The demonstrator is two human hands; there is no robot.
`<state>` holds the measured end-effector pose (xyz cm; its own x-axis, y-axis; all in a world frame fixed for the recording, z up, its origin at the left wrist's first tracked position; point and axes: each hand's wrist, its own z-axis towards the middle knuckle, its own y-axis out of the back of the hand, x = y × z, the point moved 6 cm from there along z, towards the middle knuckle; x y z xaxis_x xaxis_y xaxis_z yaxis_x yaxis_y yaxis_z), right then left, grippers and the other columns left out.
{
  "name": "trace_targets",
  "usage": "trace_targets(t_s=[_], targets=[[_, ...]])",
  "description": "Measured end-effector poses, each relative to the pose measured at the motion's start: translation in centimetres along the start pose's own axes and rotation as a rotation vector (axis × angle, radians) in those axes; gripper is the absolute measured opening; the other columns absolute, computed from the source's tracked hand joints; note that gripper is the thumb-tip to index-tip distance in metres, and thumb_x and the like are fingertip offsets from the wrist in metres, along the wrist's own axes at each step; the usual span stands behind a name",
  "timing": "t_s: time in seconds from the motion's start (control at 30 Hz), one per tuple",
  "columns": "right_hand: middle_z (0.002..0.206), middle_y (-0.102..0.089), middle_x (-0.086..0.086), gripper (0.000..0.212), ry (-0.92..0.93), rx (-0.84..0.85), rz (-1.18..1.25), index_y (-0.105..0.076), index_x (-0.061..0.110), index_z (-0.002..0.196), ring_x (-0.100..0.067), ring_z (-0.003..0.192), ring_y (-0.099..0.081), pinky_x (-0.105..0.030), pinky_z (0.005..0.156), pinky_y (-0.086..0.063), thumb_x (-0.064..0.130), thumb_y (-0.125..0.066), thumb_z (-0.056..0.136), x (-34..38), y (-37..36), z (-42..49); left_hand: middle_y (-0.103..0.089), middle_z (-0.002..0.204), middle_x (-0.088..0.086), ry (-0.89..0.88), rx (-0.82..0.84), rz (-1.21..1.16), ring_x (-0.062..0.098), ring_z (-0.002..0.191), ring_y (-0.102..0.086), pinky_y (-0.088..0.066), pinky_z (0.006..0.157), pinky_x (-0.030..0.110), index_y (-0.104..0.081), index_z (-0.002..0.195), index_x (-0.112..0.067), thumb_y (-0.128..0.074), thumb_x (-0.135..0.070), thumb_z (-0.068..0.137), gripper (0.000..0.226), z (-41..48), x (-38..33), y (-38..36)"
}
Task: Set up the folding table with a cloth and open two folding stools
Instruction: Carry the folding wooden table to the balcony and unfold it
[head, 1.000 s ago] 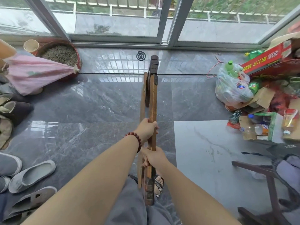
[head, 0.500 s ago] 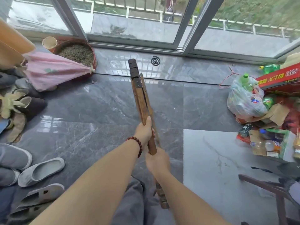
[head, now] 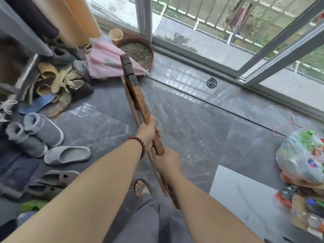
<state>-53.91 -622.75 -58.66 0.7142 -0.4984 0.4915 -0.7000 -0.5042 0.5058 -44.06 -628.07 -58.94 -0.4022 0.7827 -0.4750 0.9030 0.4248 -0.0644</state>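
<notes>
A folded wooden stool (head: 138,100), brown slats with dark end pieces, is held edge-on above the grey marble floor, its far end tilted to the upper left over a pink umbrella. My left hand (head: 148,133), with a red bead bracelet on the wrist, grips the stool's middle. My right hand (head: 166,161) grips it just below, nearer to me. The stool's near end reaches down past my right forearm. No table or cloth is in view.
Shoes and slippers (head: 67,155) crowd the left floor. A pink umbrella (head: 105,62) and a round basin (head: 138,50) sit near the sliding glass door (head: 198,39). A plastic bag of bottles (head: 301,158) lies at the right. A mosquito coil (head: 211,82) lies on the floor.
The stool's far end has swung to the left and the view has turned left, so the shoes loom larger. Both hands keep their grip on the stool.
</notes>
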Motion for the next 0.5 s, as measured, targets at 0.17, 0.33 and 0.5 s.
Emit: trace_targets(t_s=[0.17, 0.33, 0.5], targets=[[0.078, -0.067, -0.01, 0.022, 0.077, 0.102, -0.043, -0.054, 0.018, 0.066, -0.028, 0.08, -0.062, -0.029, 0.061, -0.041, 0.029, -0.055, 0.085, 3.9, -2.5, 1.0, -0.043, 0.063, 0.003, -0.016, -0.122, -0.078, 0.019, 0.054, -0.045, -0.044, 0.066, 0.033, -0.042, 0.08, -0.012, -0.036, -0.048, 0.097, 0.04, 0.8, -2.1, 4.8], [0.09, -0.07, -0.012, 0.016, 0.134, 0.219, -0.147, -0.061, 0.018, 0.077, -0.029, 0.087, -0.062, -0.026, 0.064, -0.04, 0.029, -0.056, 0.086, 5.5, -4.9, 1.4, -0.04, 0.062, 0.003, -0.01, -0.221, -0.22, 0.018, 0.051, -0.044, -0.042, 0.056, 0.029, -0.039, 0.078, -0.013, -0.035, -0.046, 0.098, 0.039, 0.8, -1.9, 8.2], [0.087, -0.07, -0.011, 0.017, 0.245, 0.315, -0.277, -0.066, 0.012, 0.083, -0.029, 0.086, -0.063, -0.027, 0.067, -0.042, 0.023, -0.053, 0.086, 5.0, -5.1, 1.6, -0.043, 0.066, 0.004, 0.025, -0.307, -0.369, 0.017, 0.054, -0.044, -0.043, 0.052, 0.029, -0.04, 0.094, -0.013, -0.036, -0.043, 0.098, 0.031, 0.2, 0.1, 9.2]])
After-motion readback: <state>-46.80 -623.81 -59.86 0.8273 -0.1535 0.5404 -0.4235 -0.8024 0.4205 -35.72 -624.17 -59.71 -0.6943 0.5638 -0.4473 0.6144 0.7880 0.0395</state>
